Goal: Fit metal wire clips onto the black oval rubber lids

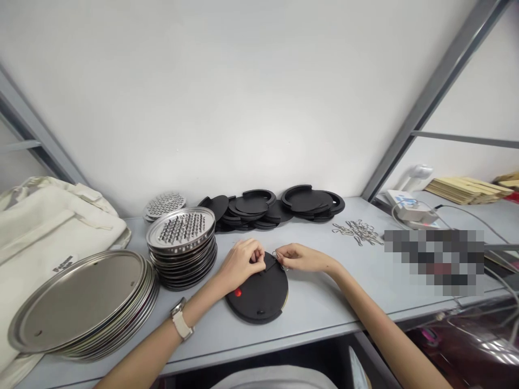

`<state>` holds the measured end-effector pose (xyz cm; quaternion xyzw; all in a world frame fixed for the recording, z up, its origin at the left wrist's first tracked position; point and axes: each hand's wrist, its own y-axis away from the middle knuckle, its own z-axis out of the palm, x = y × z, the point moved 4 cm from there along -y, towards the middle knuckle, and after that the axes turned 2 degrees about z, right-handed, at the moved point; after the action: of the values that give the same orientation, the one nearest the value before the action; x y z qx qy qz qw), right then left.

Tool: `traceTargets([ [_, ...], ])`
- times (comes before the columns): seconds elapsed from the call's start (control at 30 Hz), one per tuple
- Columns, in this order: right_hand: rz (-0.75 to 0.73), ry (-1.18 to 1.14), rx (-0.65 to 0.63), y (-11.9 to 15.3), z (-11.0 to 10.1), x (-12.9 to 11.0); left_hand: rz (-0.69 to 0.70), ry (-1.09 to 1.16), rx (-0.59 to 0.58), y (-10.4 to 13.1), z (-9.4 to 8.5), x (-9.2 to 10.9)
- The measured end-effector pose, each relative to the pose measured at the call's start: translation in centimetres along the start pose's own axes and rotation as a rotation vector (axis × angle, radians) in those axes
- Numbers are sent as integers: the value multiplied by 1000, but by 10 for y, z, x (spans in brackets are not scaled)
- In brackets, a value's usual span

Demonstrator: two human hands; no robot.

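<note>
A round black disc with a raised rim lies flat on the table in front of me, with a small red spot on its left part. Over the disc's upper edge, my left hand is closed in a pinch; whatever its fingers hold is hidden. At the disc's upper right edge, my right hand pinches a thin metal wire piece, partly covered by the fingers. Farther right lies a loose pile of similar wire pieces.
Left of the disc stand stacked round trays topped by a studded metal plate, and larger round metal trays. Black ring-shaped holders lie along the wall. A white bag sits far left; cables and a white box are right.
</note>
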<state>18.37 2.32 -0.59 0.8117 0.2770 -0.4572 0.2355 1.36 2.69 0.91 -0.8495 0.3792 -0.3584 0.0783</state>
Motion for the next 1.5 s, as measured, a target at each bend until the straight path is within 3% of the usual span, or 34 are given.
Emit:
traceTargets([
  [0.27, 7, 5, 0, 1, 0, -1, -108, -172, 130, -2, -17, -28],
  [0.6, 26, 7, 0, -1, 1, 0, -163, -296, 117, 1, -19, -42],
  [1.0, 25, -18, 8, -1, 2, -2, -149, -546, 108, -1, -20, -25],
  [1.23, 29, 53, 25, -1, 2, -4, 23, -281, -191, 4, 2, 6],
  [1.5, 1, 177, 45, -3, 1, -2, -3, -317, -210, 2, 6, 7],
])
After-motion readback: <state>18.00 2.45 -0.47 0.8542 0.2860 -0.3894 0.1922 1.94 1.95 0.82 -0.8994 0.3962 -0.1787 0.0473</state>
